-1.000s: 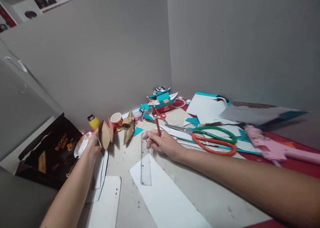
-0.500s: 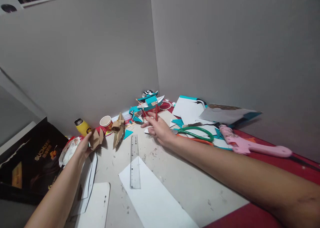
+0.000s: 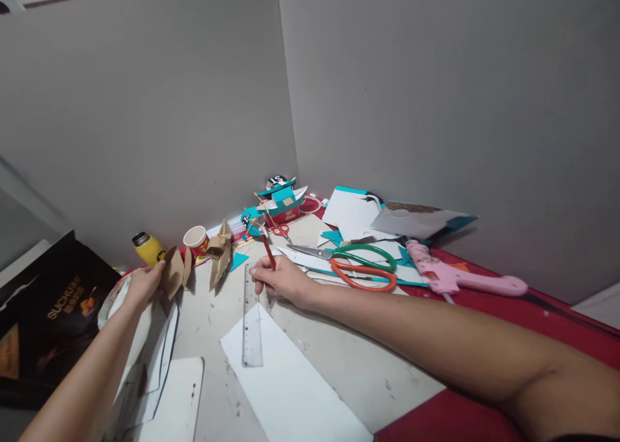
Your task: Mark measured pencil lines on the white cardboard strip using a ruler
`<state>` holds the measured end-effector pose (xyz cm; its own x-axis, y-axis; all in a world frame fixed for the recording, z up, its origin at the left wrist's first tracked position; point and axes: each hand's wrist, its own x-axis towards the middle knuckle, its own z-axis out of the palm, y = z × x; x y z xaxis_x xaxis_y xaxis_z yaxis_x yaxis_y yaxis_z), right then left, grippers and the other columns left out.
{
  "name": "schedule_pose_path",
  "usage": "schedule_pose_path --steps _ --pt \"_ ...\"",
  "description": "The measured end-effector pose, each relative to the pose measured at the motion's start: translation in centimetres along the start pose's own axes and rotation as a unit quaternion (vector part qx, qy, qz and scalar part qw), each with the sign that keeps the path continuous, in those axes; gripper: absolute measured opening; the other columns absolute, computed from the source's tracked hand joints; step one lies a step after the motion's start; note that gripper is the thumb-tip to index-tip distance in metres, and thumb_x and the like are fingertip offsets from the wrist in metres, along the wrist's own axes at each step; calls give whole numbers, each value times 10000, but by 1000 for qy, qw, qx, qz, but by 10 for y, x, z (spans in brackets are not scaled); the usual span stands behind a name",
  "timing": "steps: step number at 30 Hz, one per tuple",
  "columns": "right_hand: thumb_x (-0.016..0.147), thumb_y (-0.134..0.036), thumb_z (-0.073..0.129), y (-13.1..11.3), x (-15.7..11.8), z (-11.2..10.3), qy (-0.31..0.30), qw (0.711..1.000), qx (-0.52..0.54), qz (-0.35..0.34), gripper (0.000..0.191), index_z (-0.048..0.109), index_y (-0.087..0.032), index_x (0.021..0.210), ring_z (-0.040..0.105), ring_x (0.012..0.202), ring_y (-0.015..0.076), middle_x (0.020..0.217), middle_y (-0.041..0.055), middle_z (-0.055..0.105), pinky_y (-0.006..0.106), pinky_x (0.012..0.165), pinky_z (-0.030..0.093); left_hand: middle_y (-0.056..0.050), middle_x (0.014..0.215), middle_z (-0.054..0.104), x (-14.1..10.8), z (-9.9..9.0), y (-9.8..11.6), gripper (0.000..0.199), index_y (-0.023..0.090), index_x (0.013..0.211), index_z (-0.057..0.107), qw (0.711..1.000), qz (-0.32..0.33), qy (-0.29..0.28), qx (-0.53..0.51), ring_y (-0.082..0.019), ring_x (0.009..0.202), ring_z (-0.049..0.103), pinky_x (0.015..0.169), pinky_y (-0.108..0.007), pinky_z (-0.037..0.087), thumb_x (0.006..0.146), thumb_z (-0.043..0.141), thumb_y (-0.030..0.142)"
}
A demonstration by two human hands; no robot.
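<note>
**Right hand point(image 3: 279, 282) pinches a slim red pencil point(image 3: 268, 252) at the far end of a long clear plastic ruler point(image 3: 252, 342)**

The right hand's thumb and fingers are closed narrowly round the pencil, which leans up and away out of the fist. That hand lies at the ruler's far end, overlapping its right edge. The left hand point(image 3: 144, 285), well to the left of the ruler, has its fingertips against a curved brown cardboard piece point(image 3: 172, 274); I cannot tell whether it is pinched or merely touched.

The ruler rests partly across one corner of a long plain white paper sheet point(image 3: 295, 384) and partly on the pale, scuffed work surface point(image 3: 213, 338). Right of the ruler lie large metal scissors with green and orange handles point(image 3: 363, 267) and, farther off, a pink plastic glue gun point(image 3: 455, 277). Beyond the ruler stands a teal-and-white paper boat model point(image 3: 282, 198); beyond it to the left are a folded brown cardboard boat shape point(image 3: 221, 258) and a red-and-white paper cup point(image 3: 196, 238).

In my judgement, the ruler could swivel if the right hand nudges it, since no left finger steadies it. The sheet could slide as well, for want of any weight beyond the ruler's own.

The pencil's lower end is hidden in the right hand, the sheet's near end is cut off by the frame, and the ruler's markings are too small to read.
</note>
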<state>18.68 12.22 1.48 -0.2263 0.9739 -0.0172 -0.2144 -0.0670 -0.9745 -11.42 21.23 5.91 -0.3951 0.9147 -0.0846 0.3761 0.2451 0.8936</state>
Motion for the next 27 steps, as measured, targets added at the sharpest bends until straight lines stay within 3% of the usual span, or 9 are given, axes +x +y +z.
schedule_pose_path --steps 5,8,10,14,16,20,24,27 --pt "783 -208 610 3 2 -3 3 1000 -11 -8 148 500 -182 688 281 307 32 514 -21 632 165 322 178 -94 1234 602 -19 -3 20 322 167 1170 604 973 72 44 214 -263 1102 593 919 -479 492 904 634 346" --pt "779 -213 602 4 1 -2 15 1000 -13 -15 143 502 -180 682 281 311 32 512 -20 627 167 328 180 -145 1032 676 -42 5 28 266 155 942 663 946 145 48 285 -402 1180 533 905 -456 449 764 752 331" --pt "784 -240 594 4 1 -3 31 999 -10 -24 167 489 -185 667 279 313 32 510 -26 615 171 332 186 -122 904 698 -62 18 30 249 194 899 665 929 194 25 313 -414 1104 581 829 -390 452 739 745 368" --pt "792 -333 585 7 3 -6 70 996 -3 -50 239 462 -194 641 260 321 33 477 -45 561 179 336 186 -59 800 712 -107 55 22 396 224 1066 651 898 263 -69 346 -296 803 668 680 -303 426 750 696 457" --pt "792 -373 573 9 5 -8 86 994 0 -64 262 454 -198 638 262 328 35 477 -43 551 183 337 183 -60 780 710 -125 74 15 447 222 1107 638 881 278 -116 365 -278 746 667 649 -297 413 756 681 495" --pt "787 -442 567 14 11 -12 109 990 -2 -85 302 445 -203 647 284 343 41 502 -34 555 187 340 197 -112 820 711 -140 102 7 572 182 1199 582 852 281 -152 414 -320 825 674 698 -332 425 738 706 498" --pt "787 -511 571 20 14 -12 110 990 -15 -85 351 466 -204 650 287 335 50 463 -49 511 189 334 211 -116 937 701 -134 112 6 569 164 1244 544 836 267 -173 448 -294 904 662 787 -381 472 784 708 455" --pt "781 -535 583 22 14 -11 105 991 -22 -80 377 480 -201 639 284 324 51 442 -48 498 194 327 206 -87 1094 654 -127 112 7 423 169 1243 551 833 249 -186 457 -227 931 647 832 -427 518 899 624 405"
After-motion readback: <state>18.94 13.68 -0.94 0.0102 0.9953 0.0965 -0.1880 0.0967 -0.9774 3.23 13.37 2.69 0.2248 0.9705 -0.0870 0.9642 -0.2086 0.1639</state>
